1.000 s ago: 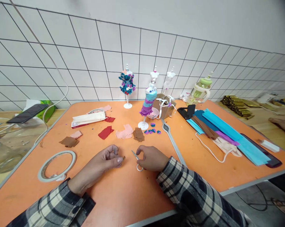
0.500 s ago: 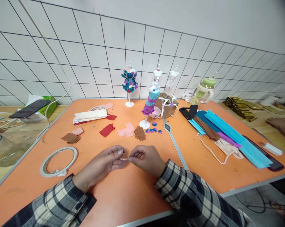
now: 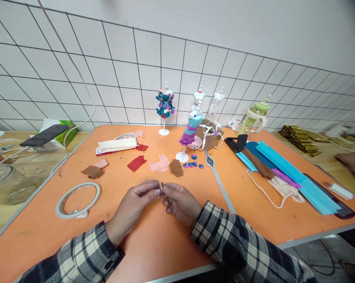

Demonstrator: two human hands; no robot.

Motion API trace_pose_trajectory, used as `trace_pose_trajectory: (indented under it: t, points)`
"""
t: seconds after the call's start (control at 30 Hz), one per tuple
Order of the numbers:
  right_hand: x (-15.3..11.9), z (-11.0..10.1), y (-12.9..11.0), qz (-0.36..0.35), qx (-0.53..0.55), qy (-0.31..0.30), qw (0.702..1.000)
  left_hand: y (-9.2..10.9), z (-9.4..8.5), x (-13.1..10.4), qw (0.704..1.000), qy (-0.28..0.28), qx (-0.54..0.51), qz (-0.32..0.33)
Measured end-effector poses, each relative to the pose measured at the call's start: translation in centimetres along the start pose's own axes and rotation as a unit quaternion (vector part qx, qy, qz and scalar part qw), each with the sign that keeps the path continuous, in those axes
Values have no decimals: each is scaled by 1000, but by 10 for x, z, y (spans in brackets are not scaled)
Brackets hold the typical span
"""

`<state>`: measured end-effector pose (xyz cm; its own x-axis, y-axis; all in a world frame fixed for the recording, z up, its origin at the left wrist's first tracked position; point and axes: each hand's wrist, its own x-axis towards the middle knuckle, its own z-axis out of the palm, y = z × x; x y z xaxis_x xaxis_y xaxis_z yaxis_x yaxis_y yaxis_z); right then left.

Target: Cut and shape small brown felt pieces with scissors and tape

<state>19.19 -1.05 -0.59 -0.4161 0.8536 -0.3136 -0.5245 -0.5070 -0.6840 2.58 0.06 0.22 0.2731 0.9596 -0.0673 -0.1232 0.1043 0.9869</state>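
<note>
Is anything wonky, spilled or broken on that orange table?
Nothing looks spilled or broken. The blue and purple dress form seems to lean, but the wall lines slant as well, so that may just be the camera. One untidy bit: a crumpled pale scrap by the near rim of the tape roll, perhaps litter.

No readable text
Any print on the red-edged box, the green packet or the bottle is too small or blurred to make out, and the phone at the left (its screen dark) shows no legible letters or numbers.
</note>
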Motion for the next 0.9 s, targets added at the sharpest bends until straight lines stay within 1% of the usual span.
trace_pose_trajectory:
  t: [0.1,0.2,0.23,0.3,0.33,0.4,0.47,0.5,0.6,0.63,0.67,0.73,0.8,0.9]
  points:
    - [-2,0,-1,44,19,-22,999,5,-2,0,998,-45,26,19]
    - [-3,0,-1,72,9,-50,996,9,-4,1,995,-91,33,29]
    - [-3,0,0,76,-6,-63,995,10,-5,1,994,-97,33,27]
    - [-3,-2,-1,68,-54,-80,993,11,-8,0,995,-90,35,23]
    - [-3,-3,-2,51,-83,-71,993,12,-10,0,996,-78,38,20]
    - [-4,-5,-6,-6,-147,-25,989,13,-14,0,997,-57,48,5]
    - [-6,-7,-11,-82,-229,13,970,14,-17,0,996,-59,62,-25]
    - [-7,-8,-13,-121,-278,17,953,16,-18,0,994,-71,69,-42]
    - [-8,-9,-16,-220,-414,7,884,20,-16,1,985,-116,103,-71]
    - [-7,-9,-15,-241,-437,12,866,22,-15,1,982,-128,121,-73]
    - [-7,-9,-14,-254,-449,21,856,23,-14,1,978,-137,143,-70]
    - [-6,-9,-11,-257,-446,41,856,23,-14,2,972,-144,176,-59]
    - [-5,-10,-10,-244,-432,58,866,22,-16,4,969,-142,196,-51]
    - [-5,-11,-11,-195,-414,71,886,19,-19,6,967,-141,205,-50]
